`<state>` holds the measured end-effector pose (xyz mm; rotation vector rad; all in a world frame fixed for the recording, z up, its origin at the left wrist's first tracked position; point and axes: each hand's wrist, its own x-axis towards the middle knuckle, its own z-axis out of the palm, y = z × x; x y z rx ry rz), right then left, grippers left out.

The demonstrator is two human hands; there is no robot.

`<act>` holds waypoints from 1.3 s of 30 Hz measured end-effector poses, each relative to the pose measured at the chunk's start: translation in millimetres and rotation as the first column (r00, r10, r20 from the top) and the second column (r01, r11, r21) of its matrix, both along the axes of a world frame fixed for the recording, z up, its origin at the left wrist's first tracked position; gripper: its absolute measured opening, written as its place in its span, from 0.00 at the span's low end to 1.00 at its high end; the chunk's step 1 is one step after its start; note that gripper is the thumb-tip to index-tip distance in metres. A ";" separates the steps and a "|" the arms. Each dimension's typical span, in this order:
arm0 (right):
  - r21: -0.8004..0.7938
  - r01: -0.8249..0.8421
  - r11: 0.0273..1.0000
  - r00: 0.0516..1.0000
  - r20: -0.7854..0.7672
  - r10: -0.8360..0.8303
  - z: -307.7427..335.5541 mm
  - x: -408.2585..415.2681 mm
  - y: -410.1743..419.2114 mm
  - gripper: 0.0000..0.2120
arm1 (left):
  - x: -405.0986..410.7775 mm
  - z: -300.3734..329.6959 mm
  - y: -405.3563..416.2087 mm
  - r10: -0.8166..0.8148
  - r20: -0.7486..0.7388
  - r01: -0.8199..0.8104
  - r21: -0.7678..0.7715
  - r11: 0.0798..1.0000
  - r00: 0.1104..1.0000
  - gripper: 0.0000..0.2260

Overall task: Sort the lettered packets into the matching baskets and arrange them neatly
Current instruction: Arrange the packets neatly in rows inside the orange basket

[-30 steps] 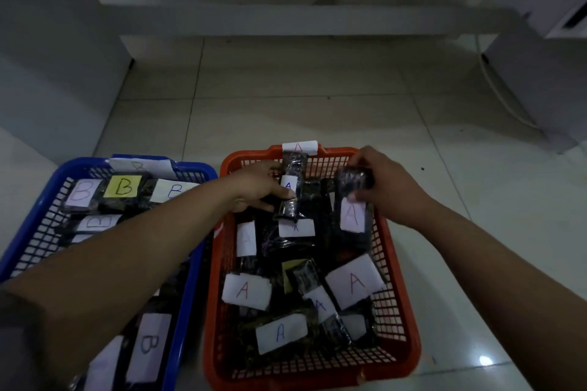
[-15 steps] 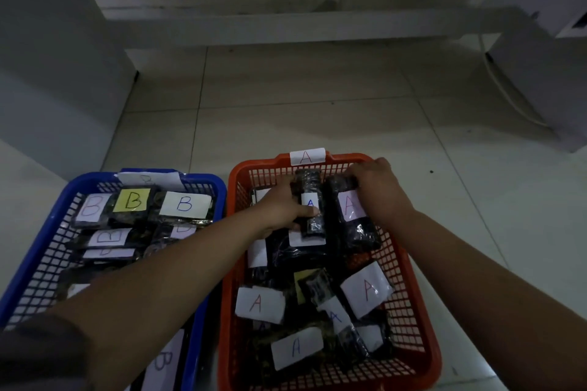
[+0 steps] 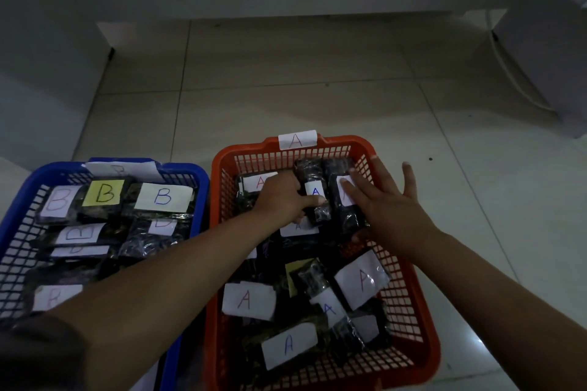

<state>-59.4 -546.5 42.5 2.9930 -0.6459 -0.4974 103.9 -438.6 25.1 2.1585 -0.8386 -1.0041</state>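
Two bare forearms run from the lower corners toward the fingers, seen from a head-worn camera. The left hand and right hand carry no gloves, rings or watch in view; fingernails are short and pale. Far back from the left fingers, at the lower left corner, a dark sleeve covers the arm above the forearm. The right arm is bare to the picture's edge.

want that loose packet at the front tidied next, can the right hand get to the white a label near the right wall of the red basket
Probably yes. The right hand lies flat and open on a far packet, holding nothing, and the white A label lies uncovered just nearer along that forearm, inside the red basket.
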 end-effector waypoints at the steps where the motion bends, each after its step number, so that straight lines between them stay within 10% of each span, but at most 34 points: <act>1: 0.001 0.010 1.000 1.000 -0.012 -0.010 0.0 1.3 0.1 0.45 | 0.5 -0.1 -0.4 -0.021 0.032 0.021 0.012 1.000 0.999 0.15; 8: 0.212 0.066 0.975 0.974 0.200 -0.109 15.3 -4.0 2.5 0.35 | 7.6 10.1 7.7 -0.107 0.123 0.101 0.054 0.993 0.987 0.25; 12: 0.302 0.038 0.953 0.952 0.278 -0.126 37.9 -22.6 9.9 0.19 | 10.3 29.0 29.9 -0.235 0.113 0.227 0.084 0.970 0.965 0.13; 20: 0.163 -0.235 0.958 0.972 0.044 0.231 18.8 -67.7 44.8 0.41 | -12.5 51.5 63.6 -0.568 0.055 0.533 0.279 0.798 0.821 0.19; 25: 0.102 -0.093 0.990 0.969 0.237 0.066 15.2 -78.2 49.4 0.28 | -29.1 45.5 72.7 -0.663 0.041 0.616 0.332 0.715 0.747 0.24; 39: 0.263 -0.101 0.960 0.978 0.202 0.047 9.6 -58.5 57.5 0.24 | -35.1 32.7 78.0 -0.509 -0.025 0.501 0.225 0.835 0.860 0.15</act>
